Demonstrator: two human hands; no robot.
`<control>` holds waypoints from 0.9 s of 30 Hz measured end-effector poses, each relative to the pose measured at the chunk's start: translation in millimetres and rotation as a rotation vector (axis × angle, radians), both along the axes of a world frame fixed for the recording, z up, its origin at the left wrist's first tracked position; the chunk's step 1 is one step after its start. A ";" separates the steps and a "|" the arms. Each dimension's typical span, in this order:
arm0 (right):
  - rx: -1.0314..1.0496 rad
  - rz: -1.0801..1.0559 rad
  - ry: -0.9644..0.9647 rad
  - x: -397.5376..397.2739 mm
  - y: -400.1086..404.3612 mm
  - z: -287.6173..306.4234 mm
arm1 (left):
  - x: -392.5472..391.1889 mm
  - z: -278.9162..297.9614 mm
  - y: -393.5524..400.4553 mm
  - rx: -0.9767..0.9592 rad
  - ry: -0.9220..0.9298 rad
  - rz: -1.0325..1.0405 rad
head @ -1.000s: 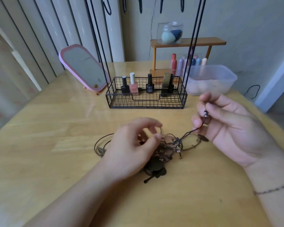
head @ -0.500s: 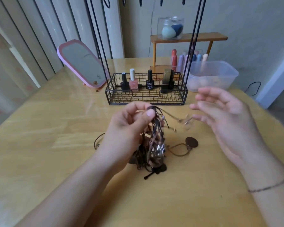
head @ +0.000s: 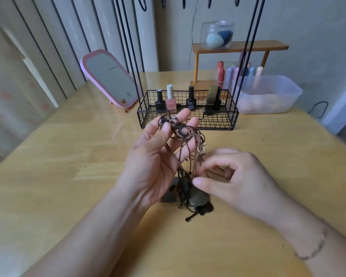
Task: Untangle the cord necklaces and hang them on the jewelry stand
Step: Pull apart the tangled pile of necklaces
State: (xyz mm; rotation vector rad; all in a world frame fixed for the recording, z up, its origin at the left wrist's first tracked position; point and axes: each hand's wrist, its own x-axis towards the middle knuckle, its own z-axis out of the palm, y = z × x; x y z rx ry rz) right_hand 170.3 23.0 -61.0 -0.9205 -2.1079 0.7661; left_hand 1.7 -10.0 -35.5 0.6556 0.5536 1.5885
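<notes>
setting: wooden table [head: 48,176] under the head camera, pale slatted wall behind it, a pink-framed mirror [head: 110,78] leaning at the back left.
head view, stand: the jewelry stand [head: 188,118] sat at the far middle of the table, its wire basket base holding nail polish bottles [head: 170,100]; thin black uprights rose out of frame and the hooks at the top edge showed bare.
head view, tangle: the cord necklaces [head: 186,156] hung as one dark bunch, long axis near vertical, top end draped over the left fingers, lower end with a round pendant [head: 198,198] resting on the table.
key relation: the bunch lay between the two hands, and the stand was straight beyond it, away from the person (left hand nearer the stand, being the higher and farther one).
left hand: left hand [head: 158,156] was raised palm-up, fingers mostly straight and spread, thumb pressed down on the cords near a small metal bead.
right hand: right hand [head: 234,176] was lower and just beside the hanging strands, fingers curled, thumb and forefinger closing on a strand around the star charm; whether a cord was truly pinched could not be told.
judgement: separating looked barely begun; the next pull would probably go sideways, away from the left hand's anchor.
risk: tugging hard could tighten the knots.
</notes>
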 end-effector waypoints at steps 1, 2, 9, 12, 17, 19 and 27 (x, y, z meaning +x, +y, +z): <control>-0.053 0.013 0.020 -0.2 1.4 -0.6 | -0.3 0.5 0.4 0.007 -0.023 0.000; -0.089 0.023 0.019 -0.9 1.7 -1.3 | -0.5 1.0 0.7 0.017 -0.037 0.002; 0.270 -0.113 -0.198 0.7 -9.2 5.8 | -7.0 4.7 2.1 0.064 -0.076 0.082; 0.271 0.205 -0.464 1.0 -19.2 7.5 | -10.0 4.6 3.5 0.066 -0.077 0.121; 0.166 0.248 -0.558 0.8 -15.9 7.3 | -13.1 1.6 7.3 0.054 -0.044 0.209; 0.189 0.253 -0.556 1.4 -15.8 4.8 | -16.0 1.1 8.8 0.043 -0.041 0.235; 0.345 0.209 -0.522 6.0 -13.5 -2.7 | -24.1 -8.2 12.4 -0.115 0.300 0.378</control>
